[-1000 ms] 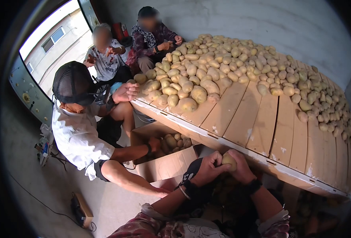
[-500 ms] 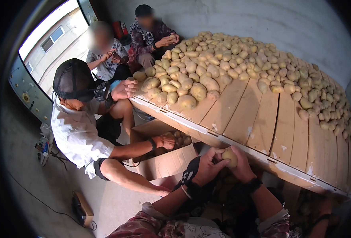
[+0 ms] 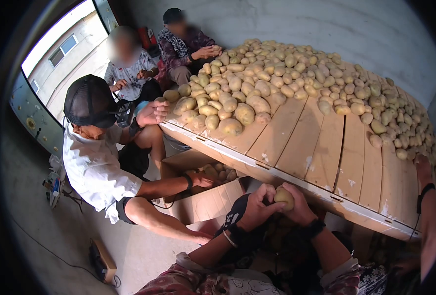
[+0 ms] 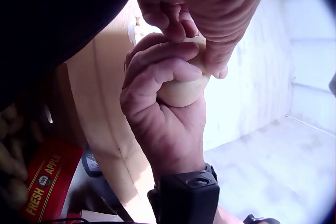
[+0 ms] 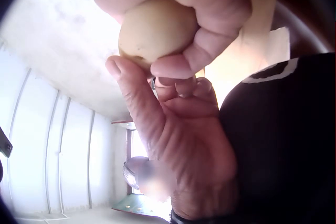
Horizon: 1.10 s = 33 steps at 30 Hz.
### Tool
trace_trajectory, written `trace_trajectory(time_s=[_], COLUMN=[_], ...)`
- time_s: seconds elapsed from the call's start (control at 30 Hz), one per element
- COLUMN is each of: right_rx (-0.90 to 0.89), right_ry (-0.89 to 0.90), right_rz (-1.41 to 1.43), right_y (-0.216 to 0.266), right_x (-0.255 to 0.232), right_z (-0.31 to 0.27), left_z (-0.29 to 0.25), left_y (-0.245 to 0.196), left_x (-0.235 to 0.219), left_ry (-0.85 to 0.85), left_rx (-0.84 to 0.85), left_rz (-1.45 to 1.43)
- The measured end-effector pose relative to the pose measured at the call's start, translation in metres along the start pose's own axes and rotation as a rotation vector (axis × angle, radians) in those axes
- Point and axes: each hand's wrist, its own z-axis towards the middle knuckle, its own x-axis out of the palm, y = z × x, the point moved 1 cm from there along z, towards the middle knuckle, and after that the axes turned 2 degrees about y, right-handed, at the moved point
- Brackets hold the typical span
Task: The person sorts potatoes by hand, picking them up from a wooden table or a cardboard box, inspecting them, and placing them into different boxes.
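In the head view a yellowish potato (image 3: 283, 198) is held between my hands, below the table edge. My right hand (image 3: 300, 208) grips it, fingers curled round its surface, as the left wrist view shows on the potato (image 4: 181, 94). My left hand (image 3: 257, 210) is at its left side, thumb tip against the skin. In the right wrist view the curled fingers of my left hand (image 5: 184, 134) lie close under the potato (image 5: 155, 30); a tiny shiny bit shows between thumb and fingers, too small to identify.
Many potatoes (image 3: 272, 78) cover the slatted table (image 3: 289, 140). Left of me, a person in a white shirt (image 3: 97, 157) has one hand in a cardboard box (image 3: 213, 201) of potatoes. Two people sit behind. Another person's arm (image 3: 428, 216) reaches over the table's right end.
An arm has come up at the right and its hand touches the potatoes there. The white-shirted person's hand has shifted within the box. My hands and the potato have hardly moved.
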Motion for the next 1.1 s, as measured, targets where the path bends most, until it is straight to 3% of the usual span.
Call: trace_trajectory(time_s=[0.07,0.13,0.17,0.23,0.37,0.47,0.57,0.63,0.67,0.73,0.77,0.83,0.87,0.93,1.1], right_rx=[0.082,-0.365,-0.373,-0.186,-0.195,-0.324,-0.256,0.192,0.192,-0.284,-0.283,0.210,0.211,-0.279,-0.319], right_ry=[0.021,-0.030,-0.026,0.029,0.035,0.021,0.041,0.057,0.058,0.050,0.051,0.016,0.017,0.060,0.038], right_rz=[0.121,-0.474,-0.472,-0.431,-0.390,-0.479,-0.335,0.733,0.733,-0.253,-0.253,0.723,0.723,-0.225,-0.342], right_y=[-0.010,-0.014,-0.013,-0.011,-0.012,-0.015,-0.011,-0.016,-0.011,0.006,0.003,-0.010,-0.010,-0.005,-0.007], right_x=[-0.005,-0.007,-0.008,-0.009,-0.009,-0.009,-0.004,-0.002,-0.001,0.003,0.002,0.001,0.001,-0.001,-0.001], right_z=[-0.002,-0.005,-0.006,-0.008,-0.010,-0.010,-0.010,-0.007,-0.008,-0.011,-0.011,-0.009,-0.010,-0.012,-0.011], left_z=[-0.004,-0.001,0.001,0.001,-0.001,-0.001,0.001,0.000,0.001,0.002,0.002,0.002,0.001,0.002,0.003], left_y=[0.007,0.009,0.008,0.005,0.005,0.006,0.007,0.008,0.009,0.010,0.009,0.006,0.007,0.009,0.004], left_x=[0.004,0.004,0.003,0.001,0.001,0.001,0.001,0.001,0.000,0.000,0.001,0.000,0.000,0.000,-0.003], left_ry=[-0.017,-0.030,-0.033,-0.003,0.021,0.030,0.043,0.054,0.053,0.066,0.065,0.066,0.065,0.065,0.094], left_rx=[-0.073,-0.068,-0.062,0.005,-0.033,-0.062,-0.042,-0.035,-0.035,-0.020,-0.021,-0.014,-0.015,0.000,-0.003], left_rz=[-0.057,-0.136,-0.130,-0.003,-0.051,-0.059,-0.074,-0.081,-0.080,-0.044,-0.045,-0.028,-0.028,-0.037,-0.012])
